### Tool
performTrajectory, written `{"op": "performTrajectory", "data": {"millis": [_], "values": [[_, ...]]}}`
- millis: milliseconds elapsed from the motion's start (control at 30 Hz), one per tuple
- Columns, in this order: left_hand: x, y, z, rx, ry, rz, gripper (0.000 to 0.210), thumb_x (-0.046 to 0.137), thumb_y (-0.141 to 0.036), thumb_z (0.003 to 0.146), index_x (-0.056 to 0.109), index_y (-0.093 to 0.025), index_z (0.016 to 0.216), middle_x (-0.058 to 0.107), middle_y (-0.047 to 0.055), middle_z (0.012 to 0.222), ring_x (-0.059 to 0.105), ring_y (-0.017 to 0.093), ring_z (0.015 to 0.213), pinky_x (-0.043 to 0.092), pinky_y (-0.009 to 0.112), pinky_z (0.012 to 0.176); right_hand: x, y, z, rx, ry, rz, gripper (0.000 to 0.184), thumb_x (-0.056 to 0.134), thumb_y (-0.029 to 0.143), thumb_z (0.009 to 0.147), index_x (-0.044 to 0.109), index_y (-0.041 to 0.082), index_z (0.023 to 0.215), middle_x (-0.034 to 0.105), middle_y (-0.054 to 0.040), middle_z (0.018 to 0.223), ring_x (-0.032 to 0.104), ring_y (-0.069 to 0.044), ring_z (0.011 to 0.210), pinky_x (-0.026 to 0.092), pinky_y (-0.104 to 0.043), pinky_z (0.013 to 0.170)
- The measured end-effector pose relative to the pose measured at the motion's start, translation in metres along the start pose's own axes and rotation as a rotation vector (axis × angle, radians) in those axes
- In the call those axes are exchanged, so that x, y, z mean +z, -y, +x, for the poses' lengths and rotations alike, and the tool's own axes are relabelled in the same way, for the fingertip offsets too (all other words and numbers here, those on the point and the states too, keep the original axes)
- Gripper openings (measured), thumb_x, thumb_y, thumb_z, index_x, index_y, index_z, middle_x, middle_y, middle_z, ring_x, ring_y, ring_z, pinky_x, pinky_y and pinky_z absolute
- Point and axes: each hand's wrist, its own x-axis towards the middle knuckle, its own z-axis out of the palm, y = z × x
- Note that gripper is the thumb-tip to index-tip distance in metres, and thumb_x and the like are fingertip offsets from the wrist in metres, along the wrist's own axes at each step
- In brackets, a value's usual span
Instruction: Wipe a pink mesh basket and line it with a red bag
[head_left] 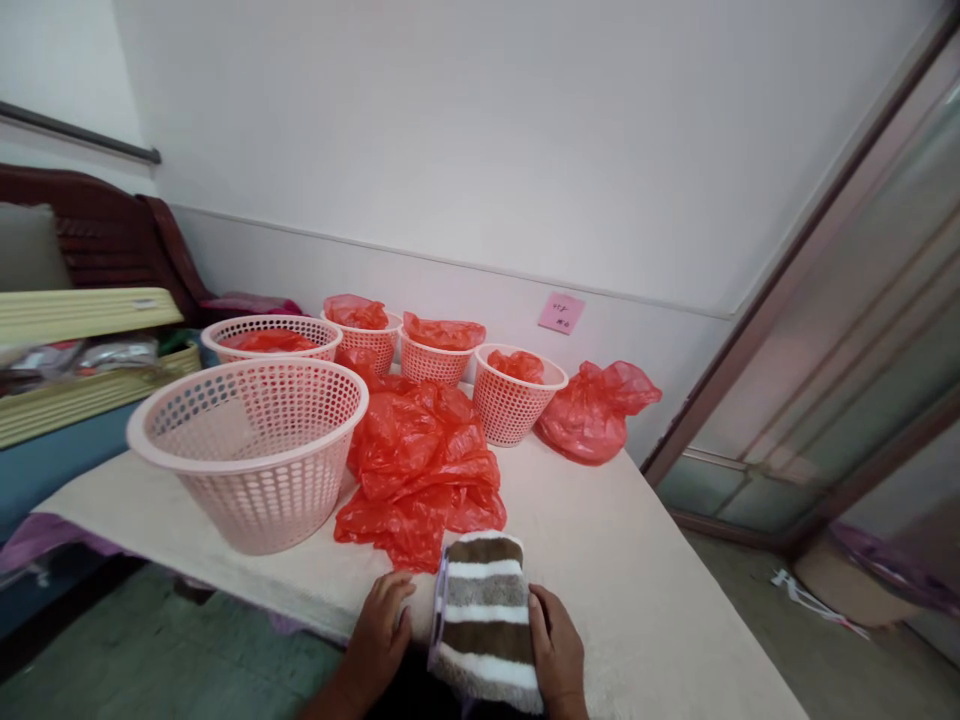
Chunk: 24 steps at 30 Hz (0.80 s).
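A folded plush cloth [486, 620] with brown, grey and white stripes and a lilac left edge rests at the front edge of the table. My right hand [556, 645] grips its right side, thumb along the top edge and the other fingers partly hidden. To the left of the cloth is my left hand [381, 628], a small gap away, its fingers loosely bent and apart with nothing in them. Just beyond the cloth lies a crumpled heap of thin red plastic bags [427, 455].
A large pink perforated basket [255, 465] stands at left. Behind are several smaller baskets [514, 400] with red bags inside. A knotted, filled red bag [596, 415] sits at back right. Yellow trays [90, 310] are at far left; a pink note [561, 312] is on the wall.
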Motion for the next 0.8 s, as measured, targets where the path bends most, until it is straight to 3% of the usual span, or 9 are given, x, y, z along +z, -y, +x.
{"op": "performTrajectory", "data": {"millis": [133, 233, 367, 633, 800], "values": [[-0.015, 0.007, 0.003, -0.098, -0.09, 0.041, 0.03, 0.046, -0.021, 0.088, 0.06, -0.02, 0.115, 0.062, 0.012, 0.114, 0.061, 0.025, 0.112, 0.051, 0.047, 0.099, 0.002, 0.001, 0.0, 0.009, -0.013, -0.011, 0.05, 0.039, 0.06, 0.09, 0.068, 0.02, 0.094, 0.073, -0.0114, 0.097, 0.067, -0.03, 0.093, 0.052, -0.047, 0.087], [-0.021, 0.022, 0.031, -0.195, -0.163, 0.097, 0.045, 0.049, -0.03, 0.09, 0.048, -0.014, 0.132, 0.05, 0.018, 0.13, 0.049, 0.031, 0.127, 0.042, 0.055, 0.107, 0.004, 0.001, 0.0, 0.013, -0.013, -0.015, 0.049, 0.039, 0.06, 0.089, 0.067, 0.02, 0.091, 0.072, -0.0111, 0.094, 0.067, -0.03, 0.091, 0.051, -0.047, 0.085], [-0.017, 0.043, 0.074, -0.261, -0.16, 0.139, 0.063, 0.056, -0.038, 0.087, 0.038, -0.012, 0.141, 0.034, 0.021, 0.146, 0.035, 0.036, 0.138, 0.037, 0.055, 0.11, 0.005, -0.001, -0.001, 0.021, 0.001, -0.018, 0.049, 0.039, 0.061, 0.09, 0.067, 0.021, 0.091, 0.072, -0.0106, 0.093, 0.065, -0.029, 0.09, 0.051, -0.047, 0.085], [0.012, 0.089, 0.114, -0.322, -0.132, 0.237, 0.05, 0.062, -0.03, 0.088, 0.047, -0.019, 0.134, 0.047, 0.013, 0.141, 0.049, 0.032, 0.127, 0.044, 0.056, 0.101, 0.005, -0.011, -0.003, 0.077, 0.053, -0.032, 0.048, 0.036, 0.06, 0.092, 0.066, 0.023, 0.097, 0.07, -0.0088, 0.099, 0.063, -0.029, 0.095, 0.047, -0.045, 0.087], [0.018, 0.11, 0.134, -0.303, -0.091, 0.303, 0.046, 0.062, -0.032, 0.089, 0.051, -0.018, 0.132, 0.05, 0.012, 0.139, 0.051, 0.03, 0.124, 0.046, 0.054, 0.099, 0.01, -0.01, -0.007, 0.07, -0.013, 0.001, 0.047, 0.039, 0.061, 0.091, 0.067, 0.023, 0.096, 0.069, -0.0079, 0.095, 0.062, -0.028, 0.092, 0.045, -0.042, 0.085]]}}
